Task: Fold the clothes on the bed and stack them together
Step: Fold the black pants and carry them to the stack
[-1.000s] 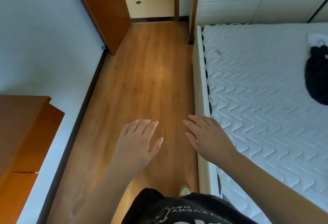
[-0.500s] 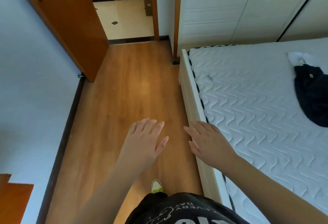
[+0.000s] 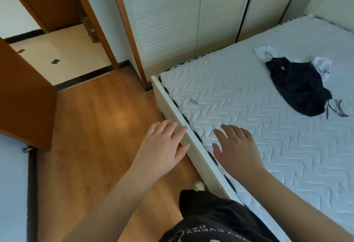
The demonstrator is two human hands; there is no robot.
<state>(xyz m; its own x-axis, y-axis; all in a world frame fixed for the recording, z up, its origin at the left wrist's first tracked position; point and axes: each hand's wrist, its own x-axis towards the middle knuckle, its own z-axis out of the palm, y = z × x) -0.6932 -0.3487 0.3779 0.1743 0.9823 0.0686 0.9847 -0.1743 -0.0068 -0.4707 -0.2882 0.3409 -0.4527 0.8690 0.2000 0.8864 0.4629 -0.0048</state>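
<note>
While both hands hovered empty with fingers spread, left hand (image 3: pixel 162 151) at lower centre, right hand (image 3: pixel 237 151) beside it, dark clothes (image 3: pixel 298 86) lay on the bed (image 3: pixel 229 96) at upper right.

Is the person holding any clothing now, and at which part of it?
Nothing is held. The left hand and right hand are open and empty; the dark garment lies untouched on the mattress.

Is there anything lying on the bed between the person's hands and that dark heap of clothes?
Nothing visible does. Both the left hand and the right hand are open and empty near the bed's edge, and only bare quilted mattress lies between them and the dark clothes, which lie on a white garment.
</note>
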